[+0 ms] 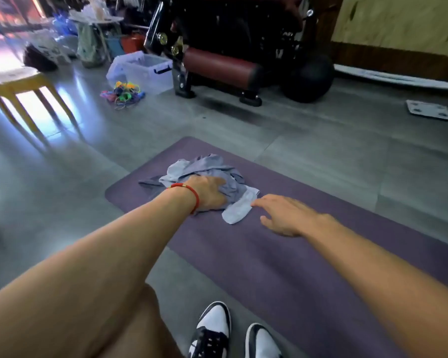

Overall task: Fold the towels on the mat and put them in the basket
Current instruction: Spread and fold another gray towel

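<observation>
Left hand (pixel 210 193) on crumpled towels (pixel 204 174), right hand (pixel 285 215) spread

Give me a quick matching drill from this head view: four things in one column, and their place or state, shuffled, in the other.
Things:
1. left hand
2. right hand
3. crumpled towels
4. clear plastic bin

Place or state:
A. on the grey floor beside the dark red exercise machine
B. heaped unfolded near the purple mat's far end
C. fingers spread, over the mat just right of the heap
D. on top of the heap, red bracelet at its wrist

Pairs: 1-D, 2-C, 3-B, 4-A
</observation>
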{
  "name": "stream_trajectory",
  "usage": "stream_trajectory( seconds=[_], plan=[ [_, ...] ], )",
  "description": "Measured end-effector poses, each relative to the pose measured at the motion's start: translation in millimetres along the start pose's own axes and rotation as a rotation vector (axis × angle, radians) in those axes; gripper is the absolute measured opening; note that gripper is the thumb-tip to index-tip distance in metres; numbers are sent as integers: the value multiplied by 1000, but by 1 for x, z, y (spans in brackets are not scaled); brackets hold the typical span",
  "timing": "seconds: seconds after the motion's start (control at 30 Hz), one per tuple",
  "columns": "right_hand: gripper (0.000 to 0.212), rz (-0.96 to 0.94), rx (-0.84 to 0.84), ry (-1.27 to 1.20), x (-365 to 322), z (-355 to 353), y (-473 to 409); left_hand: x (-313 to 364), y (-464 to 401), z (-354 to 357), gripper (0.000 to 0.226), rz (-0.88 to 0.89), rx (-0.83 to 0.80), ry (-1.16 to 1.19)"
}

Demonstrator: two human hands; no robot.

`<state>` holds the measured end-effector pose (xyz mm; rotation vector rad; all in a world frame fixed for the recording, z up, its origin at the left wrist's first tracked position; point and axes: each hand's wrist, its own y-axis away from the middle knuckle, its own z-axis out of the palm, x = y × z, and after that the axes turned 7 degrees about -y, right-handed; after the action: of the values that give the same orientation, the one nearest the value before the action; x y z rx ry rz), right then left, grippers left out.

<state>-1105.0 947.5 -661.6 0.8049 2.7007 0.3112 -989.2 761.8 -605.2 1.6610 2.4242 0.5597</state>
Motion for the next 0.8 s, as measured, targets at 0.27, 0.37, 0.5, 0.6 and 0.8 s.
stream_trajectory(
  seconds=[0.27, 0.37, 0.5, 0.6, 0.8],
  plan=[
    [61, 94, -160, -179, -22, 112, -147, -88, -32, 59, 70, -205, 118, 206],
    [68, 90, -173, -197, -39, 139, -196, -106, -39, 69, 83, -288, 134, 199],
    [69, 104, -180, -225, -62, 153, -262, -112, -51, 74, 75, -329, 153, 137],
    [69, 116, -128, -285, -74, 154, -312, -116, -60, 78, 78, -360, 130, 132],
    [56, 170, 12, -551, -82, 157, -357, -116, -70, 76, 79, -350, 81, 122]
  ],
)
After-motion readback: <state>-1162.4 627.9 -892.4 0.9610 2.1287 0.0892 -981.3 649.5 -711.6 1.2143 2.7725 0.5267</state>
